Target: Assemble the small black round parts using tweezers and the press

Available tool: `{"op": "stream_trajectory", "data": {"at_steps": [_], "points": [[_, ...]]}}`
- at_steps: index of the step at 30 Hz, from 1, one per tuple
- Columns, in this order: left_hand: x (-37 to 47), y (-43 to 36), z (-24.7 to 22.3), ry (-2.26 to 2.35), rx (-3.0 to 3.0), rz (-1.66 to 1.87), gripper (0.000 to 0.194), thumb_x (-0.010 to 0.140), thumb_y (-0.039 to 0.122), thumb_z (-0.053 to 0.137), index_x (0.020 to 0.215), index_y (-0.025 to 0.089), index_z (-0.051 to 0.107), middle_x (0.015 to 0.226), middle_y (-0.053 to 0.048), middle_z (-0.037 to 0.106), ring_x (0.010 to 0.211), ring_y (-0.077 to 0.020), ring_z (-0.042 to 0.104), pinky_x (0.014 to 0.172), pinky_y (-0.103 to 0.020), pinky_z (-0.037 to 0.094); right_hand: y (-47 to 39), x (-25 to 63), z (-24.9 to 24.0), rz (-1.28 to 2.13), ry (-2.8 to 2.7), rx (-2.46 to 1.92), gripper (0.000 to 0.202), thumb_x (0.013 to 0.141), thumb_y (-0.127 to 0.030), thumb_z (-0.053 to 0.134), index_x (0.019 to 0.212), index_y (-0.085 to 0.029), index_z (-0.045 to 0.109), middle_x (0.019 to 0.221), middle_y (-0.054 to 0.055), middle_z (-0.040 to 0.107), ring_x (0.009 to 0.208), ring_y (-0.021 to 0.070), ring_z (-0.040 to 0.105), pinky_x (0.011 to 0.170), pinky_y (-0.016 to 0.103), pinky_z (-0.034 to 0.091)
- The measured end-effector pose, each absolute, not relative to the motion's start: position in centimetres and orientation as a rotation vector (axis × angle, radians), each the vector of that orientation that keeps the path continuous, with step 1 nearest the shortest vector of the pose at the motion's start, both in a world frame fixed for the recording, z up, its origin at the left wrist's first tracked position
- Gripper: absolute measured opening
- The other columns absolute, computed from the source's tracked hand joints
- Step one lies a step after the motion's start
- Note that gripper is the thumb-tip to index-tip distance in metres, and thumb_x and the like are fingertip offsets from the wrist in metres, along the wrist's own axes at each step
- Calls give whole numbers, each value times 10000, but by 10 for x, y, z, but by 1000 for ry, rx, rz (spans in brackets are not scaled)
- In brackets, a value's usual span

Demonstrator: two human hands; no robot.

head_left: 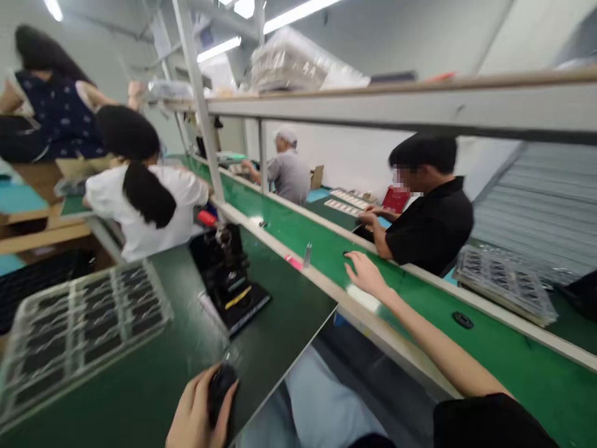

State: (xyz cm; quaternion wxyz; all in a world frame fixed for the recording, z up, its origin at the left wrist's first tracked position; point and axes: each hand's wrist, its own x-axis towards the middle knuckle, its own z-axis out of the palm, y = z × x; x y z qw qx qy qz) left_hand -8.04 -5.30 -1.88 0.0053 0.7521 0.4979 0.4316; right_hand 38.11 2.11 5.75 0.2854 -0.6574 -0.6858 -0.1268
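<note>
My left hand (198, 407) is closed around a black part (222, 391) over the dark green table at the bottom of the view. My right hand (366, 274) reaches over the green conveyor belt (321, 235), its fingertips at a small dark piece (346, 253); whether they grip it is too small to tell. Another black oval part (462, 320) lies on the belt to the right. Between my hands and farther up stands a black hand press (231, 277) with a yellow strip on its base.
At left lies a clear tray (88, 330) of black parts. A small clear bottle (307, 255) and a pink item (293, 262) sit by the belt rail. A shelf (396, 102) spans overhead. Several people work nearby. Stacked trays (504, 283) stand beyond the belt.
</note>
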Motion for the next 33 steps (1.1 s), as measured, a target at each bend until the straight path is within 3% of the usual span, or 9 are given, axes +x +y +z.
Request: {"op": "stream_trajectory", "data": {"at_steps": [5,9,11,15,19,28,33], "points": [[-59,-70,16,1578,2223,1169,347,970,434,635,1220,197,591,886,-31,711,684,-167,690,686,-292,611,-23,316,36,182,-1944,-1431,284,1009,-393,499,1038,-213,716,1024,118,753,959,257,716,901,424,588],[-38,-56,34,1493,2120,1217,446,941,413,711,1299,207,544,1162,-76,738,895,-171,728,856,-314,614,-10,236,33,1079,-1637,-1142,390,1008,-538,522,1084,-215,727,1073,98,777,971,225,741,881,387,615],[-30,-38,38,1433,2144,1224,477,928,403,733,1312,203,533,1228,-95,723,980,-186,727,887,-328,609,9,198,29,1373,-1478,-1042,472,981,-616,523,1099,-202,716,1101,108,776,994,225,741,886,388,617],[-27,11,36,1536,2150,1186,413,901,339,761,1225,180,561,1188,-115,726,1105,-231,695,922,-373,599,45,160,18,1225,-1507,-1018,553,912,-709,561,1047,-192,705,968,85,762,850,182,696,771,330,584],[-27,45,26,1617,2128,1135,377,884,330,772,1153,175,558,1128,-105,738,1127,-248,664,923,-397,592,51,180,4,1016,-1619,-1072,533,967,-673,493,1025,-184,697,876,60,730,815,167,662,794,326,543],[-16,51,12,1692,2149,1136,369,862,344,796,1132,205,586,1118,-62,765,1102,-235,661,966,-395,572,46,232,-4,1118,-1574,-1115,496,981,-642,519,985,-181,703,759,33,681,691,149,608,662,289,504],[-16,49,8,1752,2143,1155,408,862,376,797,1167,203,589,1124,-52,763,1105,-238,647,955,-384,582,43,232,0,1165,-1631,-1124,474,1004,-609,510,991,-183,717,758,31,676,716,146,617,663,279,482]]}}
